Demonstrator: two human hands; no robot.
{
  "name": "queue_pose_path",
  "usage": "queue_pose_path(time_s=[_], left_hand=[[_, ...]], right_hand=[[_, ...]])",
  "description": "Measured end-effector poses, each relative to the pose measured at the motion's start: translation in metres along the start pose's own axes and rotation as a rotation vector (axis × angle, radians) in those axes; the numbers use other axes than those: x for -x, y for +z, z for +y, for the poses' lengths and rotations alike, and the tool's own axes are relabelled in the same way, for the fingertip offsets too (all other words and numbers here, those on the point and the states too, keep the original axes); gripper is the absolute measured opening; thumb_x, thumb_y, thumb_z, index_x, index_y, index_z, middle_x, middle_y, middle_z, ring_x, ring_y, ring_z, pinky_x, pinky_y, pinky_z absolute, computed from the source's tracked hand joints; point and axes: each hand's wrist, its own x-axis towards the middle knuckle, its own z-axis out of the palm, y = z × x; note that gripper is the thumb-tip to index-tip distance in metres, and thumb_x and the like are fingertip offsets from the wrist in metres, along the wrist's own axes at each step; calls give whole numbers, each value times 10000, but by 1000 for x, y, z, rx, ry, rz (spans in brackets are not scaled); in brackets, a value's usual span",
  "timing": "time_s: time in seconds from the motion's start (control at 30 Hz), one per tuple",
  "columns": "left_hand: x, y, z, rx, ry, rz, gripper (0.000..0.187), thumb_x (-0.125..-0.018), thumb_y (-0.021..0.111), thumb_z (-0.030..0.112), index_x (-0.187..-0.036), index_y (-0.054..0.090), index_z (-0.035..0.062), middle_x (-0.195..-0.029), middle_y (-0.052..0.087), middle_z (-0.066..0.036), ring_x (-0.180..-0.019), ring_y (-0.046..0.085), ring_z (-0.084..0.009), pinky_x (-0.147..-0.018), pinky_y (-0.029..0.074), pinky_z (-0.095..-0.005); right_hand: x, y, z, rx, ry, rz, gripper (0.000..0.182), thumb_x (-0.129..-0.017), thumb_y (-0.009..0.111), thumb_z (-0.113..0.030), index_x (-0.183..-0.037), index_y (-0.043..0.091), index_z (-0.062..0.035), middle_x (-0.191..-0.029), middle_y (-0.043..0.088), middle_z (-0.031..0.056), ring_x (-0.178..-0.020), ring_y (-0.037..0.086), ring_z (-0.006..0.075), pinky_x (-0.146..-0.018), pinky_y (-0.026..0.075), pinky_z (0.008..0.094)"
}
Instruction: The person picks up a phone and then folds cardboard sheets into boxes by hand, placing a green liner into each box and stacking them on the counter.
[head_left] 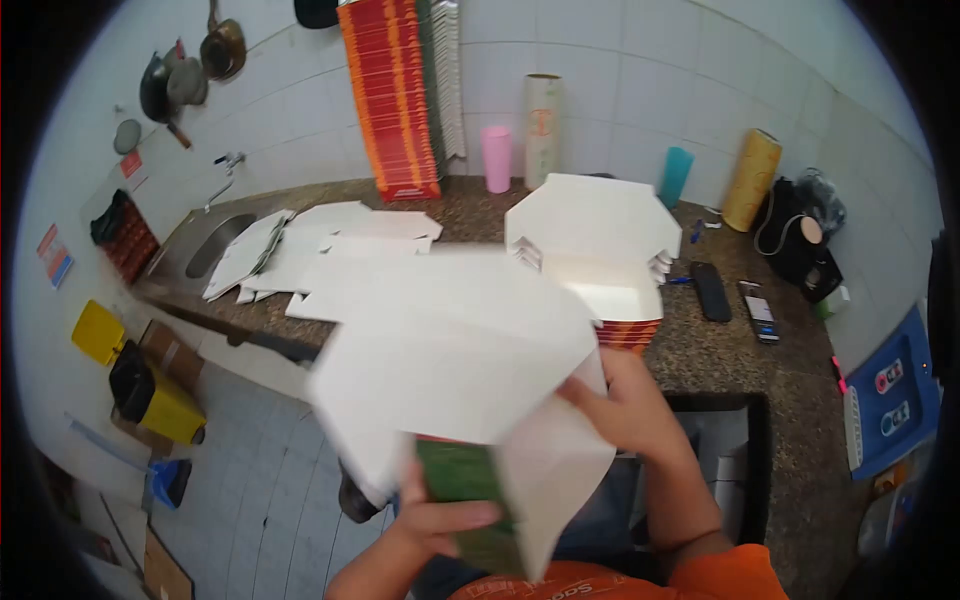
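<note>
Between my two hands is a partly folded cardboard box [450, 350], white inside and green outside, smeared somewhat by motion. My left hand [435, 515] grips its green panel near my body, with the thumb lying across it. On the right side, my right hand [615, 400] is closed on a white flap. Just beyond, on the counter, stands a stack of folded open boxes [600, 285], white inside with red and orange sides. Flat white cardboard blanks [370, 240] lie on the counter to the left, partly hidden behind the box I hold.
A tall red-orange stack of cardboard [390, 100] leans on the wall. A pink cup [497, 158], a teal cup [675, 175] and two phones [711, 291] stand or lie on the granite counter [700, 360]. A sink [220, 245] is at left; a yellow bin [165, 400] stands below.
</note>
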Motion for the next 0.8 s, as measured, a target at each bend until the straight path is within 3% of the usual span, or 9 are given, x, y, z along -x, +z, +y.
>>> queue_pose_path(time_s=[0.07, 0.1, 0.13, 0.17, 0.3, 0.47, 0.5, 0.63, 0.8], left_hand=[[-25, 10, 10, 684, -1099, -237, 707, -739, 988, 214, -1357, 643, 218, -1469, 564, -248, -1358, 583, -396, -1101, 497, -467], [6, 23, -27, 330, -486, -373, 892, -718, 1009, 338, -1445, 560, 81, -1620, 359, -307, -1498, 421, -457, -1160, 435, -510], [-26, 42, -38, 279, -222, -378, 1155, -682, 1016, 463, -1544, 406, -7, -1673, 198, -338, -1558, 299, -474, -1207, 369, -544], [-54, 67, -58, 338, 31, -239, 1298, -677, 998, 541, -1626, 271, 35, -1659, 243, -324, -1538, 335, -455, -1215, 352, -531], [-56, 70, -160, -13, -641, -294, 757, -929, 794, 423, -1523, 486, 68, -1375, 572, -181, -1157, 639, -263, -956, 530, -426], [-39, 66, -239, -249, -667, -790, 496, -973, 726, 282, -1439, 610, 159, -1033, 666, -81, -887, 651, -165, -831, 535, -332], [-43, 65, -236, -54, -1030, -797, 477, -970, 720, 324, -1418, 639, 181, -953, 685, -82, -851, 668, -192, -819, 539, -370], [-52, 55, -244, -204, -661, -896, 410, -932, 724, 312, -1317, 679, 179, -880, 713, -122, -810, 698, -241, -783, 541, -403], [-64, 53, -244, -346, -619, -945, 427, -858, 759, 435, -1210, 679, 207, -809, 706, -134, -823, 738, -328, -776, 562, -454]], right_hand=[[-18, -18, 22, 66, -368, 324, 384, -924, 813, -209, -1221, 716, 13, -1106, 777, 192, -981, 768, 288, -860, 582, 400], [-29, -35, 24, 55, -372, 385, 372, -920, 811, -190, -1214, 718, 19, -1079, 784, 183, -970, 767, 266, -849, 583, 394], [-41, -53, 23, 41, -377, 441, 360, -917, 809, -170, -1206, 720, 24, -1052, 791, 173, -958, 767, 244, -838, 584, 387], [-52, -71, 24, -8, -310, 472, 364, -912, 809, -162, -1207, 722, 31, -1050, 793, 172, -938, 766, 242, -836, 584, 388], [-97, -135, 61, 128, 29, 398, 425, -898, 811, -261, -1191, 748, 41, -1060, 793, 209, -948, 781, 317, -848, 583, 412], [-132, -143, 119, 396, -9, 367, 762, -788, 837, -541, -1185, 728, 100, -1142, 741, 335, -1071, 730, 484, -918, 586, 454], [-137, -145, 130, 576, 46, 365, 785, -774, 847, -549, -1169, 722, 118, -1152, 733, 346, -1082, 728, 485, -932, 591, 461], [-134, -142, 113, 772, 214, 262, 840, -727, 874, -561, -1165, 711, 137, -1171, 720, 362, -1130, 716, 485, -974, 595, 476], [-135, -140, 93, 905, 207, 185, 735, -732, 894, -449, -1162, 716, 120, -1158, 727, 353, -1120, 725, 470, -965, 601, 473]])
